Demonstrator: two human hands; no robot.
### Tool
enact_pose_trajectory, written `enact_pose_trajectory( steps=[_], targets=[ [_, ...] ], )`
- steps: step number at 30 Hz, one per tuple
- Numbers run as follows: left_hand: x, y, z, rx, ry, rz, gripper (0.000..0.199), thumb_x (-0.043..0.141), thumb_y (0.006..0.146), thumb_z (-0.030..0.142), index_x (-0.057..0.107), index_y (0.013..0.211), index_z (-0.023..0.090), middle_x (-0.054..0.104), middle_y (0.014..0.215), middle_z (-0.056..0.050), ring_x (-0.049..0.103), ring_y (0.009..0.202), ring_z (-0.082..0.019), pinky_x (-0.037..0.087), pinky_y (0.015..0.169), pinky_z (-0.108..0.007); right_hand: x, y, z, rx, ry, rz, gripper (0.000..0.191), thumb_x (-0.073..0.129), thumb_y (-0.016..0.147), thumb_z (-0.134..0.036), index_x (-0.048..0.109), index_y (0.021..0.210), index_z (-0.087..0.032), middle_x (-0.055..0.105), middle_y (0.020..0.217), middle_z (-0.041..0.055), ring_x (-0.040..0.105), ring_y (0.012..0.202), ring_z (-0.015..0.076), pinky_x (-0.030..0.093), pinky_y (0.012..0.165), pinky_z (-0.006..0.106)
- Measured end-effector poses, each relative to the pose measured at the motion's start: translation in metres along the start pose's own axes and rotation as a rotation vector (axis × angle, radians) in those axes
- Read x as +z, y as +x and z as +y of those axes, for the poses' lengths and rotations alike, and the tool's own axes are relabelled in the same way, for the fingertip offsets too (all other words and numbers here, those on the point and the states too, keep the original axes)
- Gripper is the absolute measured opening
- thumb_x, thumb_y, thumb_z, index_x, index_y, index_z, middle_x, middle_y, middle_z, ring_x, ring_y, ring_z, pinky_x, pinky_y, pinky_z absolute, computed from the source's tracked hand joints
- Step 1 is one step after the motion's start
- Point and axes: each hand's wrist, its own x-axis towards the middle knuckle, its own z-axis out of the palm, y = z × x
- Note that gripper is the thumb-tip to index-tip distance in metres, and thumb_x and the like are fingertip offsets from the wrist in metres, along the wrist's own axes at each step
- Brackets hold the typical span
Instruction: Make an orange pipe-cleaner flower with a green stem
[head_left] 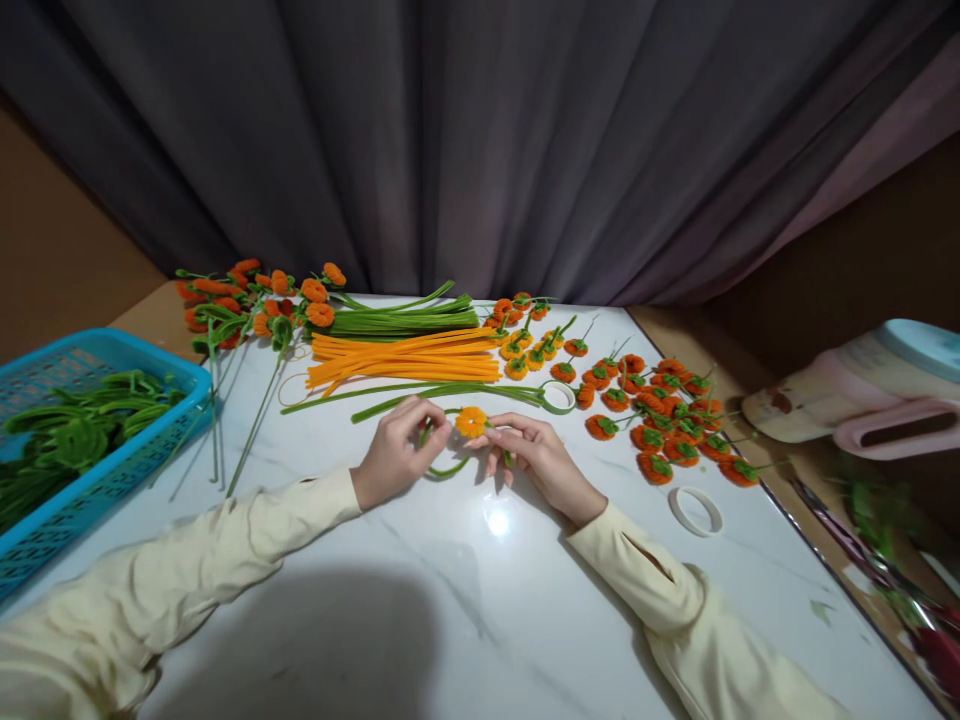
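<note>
Two pale sleeves (pixel 247 530) cross the near part of our white marbled tabletop (pixel 525 620). To our right lies a scissor-like tool (pixel 840 525), too blurred to name surely, then a white ring (pixel 676 508). On our left stands a blue basket (pixel 112 488) holding green fuzzy pieces (pixel 82 435). Past the ring, orange flower heads (pixel 656 467) crowd the table's right side, near a pale tumbler (pixel 817 385) lying tilted. Just beyond our hands, long green stems (pixel 450 388) run across, their right ends at a second white ring (pixel 573 398); they border our working spot on its far side. Behind them we see yellow-orange strips (pixel 405 360), smaller yellow flower heads (pixel 517 368), a green bundle (pixel 405 318), a bunch of orange flowers (pixel 319 315) at the back left, and lastly a dark curtain (pixel 465 130).

The yellow flower (pixel 471 422) is between our hands, above the table. Our right hand (pixel 536 455) pinches its right edge between thumb and fingers; our left hand (pixel 405 450) is curled, fingertips closed on a green strip (pixel 448 470) just left of the flower.

The flower's round face points up towards us; its head shows no long axis. The strip bows beneath it towards us, partly covered by our left fingers.
</note>
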Motion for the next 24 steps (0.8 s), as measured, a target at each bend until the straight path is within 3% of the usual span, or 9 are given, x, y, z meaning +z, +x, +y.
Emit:
enact_pose_trajectory(
  steps=[2, 3, 7, 10, 13, 17, 24],
  targets=[
    [-0.0003, 0.0035, -0.0023, -0.034, -0.033, 0.058, 0.009, 0.054, 0.081, 0.024, 0.053, 0.083, 0.016, 0.055, 0.081, -0.005, 0.049, 0.077, -0.016, 0.04, 0.07, -0.03, -0.0004, -0.001, 0.0003, 0.005, -0.02, -0.043, 0.024, 0.066, 0.076, -0.033, 0.06, 0.085, -0.012, 0.071, 0.081, 0.0105, 0.06, 0.049, 0.0112, 0.042, 0.038, 0.019],
    [-0.0007, 0.0053, -0.0036, -0.067, -0.109, 0.023, 0.014, 0.055, 0.081, 0.025, 0.053, 0.091, 0.016, 0.055, 0.087, -0.006, 0.051, 0.083, -0.018, 0.041, 0.074, -0.031, -0.0005, -0.0015, 0.0006, 0.005, -0.029, -0.065, 0.023, 0.065, 0.076, -0.033, 0.061, 0.084, -0.012, 0.071, 0.08, 0.0101, 0.06, 0.049, 0.0107, 0.041, 0.038, 0.018],
    [-0.001, 0.0091, -0.0058, -0.222, -0.468, -0.327, 0.038, 0.058, 0.081, 0.028, 0.049, 0.115, 0.015, 0.057, 0.109, -0.01, 0.055, 0.1, -0.019, 0.046, 0.082, -0.03, -0.0002, -0.003, 0.001, -0.016, -0.051, -0.091, 0.023, 0.065, 0.077, -0.033, 0.06, 0.086, -0.013, 0.071, 0.077, 0.0085, 0.059, 0.048, 0.0104, 0.041, 0.039, 0.018],
    [0.001, 0.0086, -0.0048, -0.237, -0.49, -0.361, 0.038, 0.063, 0.078, 0.025, 0.053, 0.113, 0.015, 0.058, 0.114, -0.011, 0.056, 0.105, -0.019, 0.045, 0.089, -0.029, 0.0006, -0.0034, -0.0001, -0.023, -0.068, -0.094, 0.024, 0.064, 0.078, -0.035, 0.059, 0.087, -0.012, 0.07, 0.074, 0.008, 0.059, 0.047, 0.0107, 0.042, 0.04, 0.019],
    [0.003, 0.0076, -0.004, -0.25, -0.496, -0.333, 0.03, 0.065, 0.076, 0.023, 0.057, 0.104, 0.014, 0.063, 0.105, -0.009, 0.06, 0.097, -0.018, 0.047, 0.086, -0.028, 0.0019, -0.0043, -0.0014, -0.04, -0.099, -0.093, 0.025, 0.063, 0.078, -0.035, 0.059, 0.087, -0.013, 0.069, 0.074, 0.0077, 0.06, 0.048, 0.0117, 0.042, 0.04, 0.019],
    [0.0041, 0.0052, -0.0019, -0.282, -0.508, -0.36, 0.027, 0.068, 0.074, 0.025, 0.057, 0.096, 0.014, 0.067, 0.085, -0.005, 0.064, 0.075, -0.014, 0.052, 0.068, -0.024, 0.0047, -0.0054, -0.0014, -0.031, -0.18, -0.089, 0.027, 0.064, 0.077, -0.036, 0.06, 0.09, -0.013, 0.066, 0.07, 0.0047, 0.061, 0.053, 0.0127, 0.041, 0.04, 0.018],
    [0.0059, 0.0009, -0.0022, -0.199, -0.358, -0.328, 0.018, 0.068, 0.074, 0.027, 0.057, 0.073, 0.012, 0.068, 0.072, -0.002, 0.058, 0.057, -0.009, 0.046, 0.052, -0.018, 0.0071, -0.0033, 0.0036, -0.021, -0.336, -0.052, 0.028, 0.062, 0.078, -0.037, 0.061, 0.091, -0.013, 0.063, 0.062, 0.0024, 0.055, 0.051, 0.0112, 0.039, 0.04, 0.019]
  ],
)
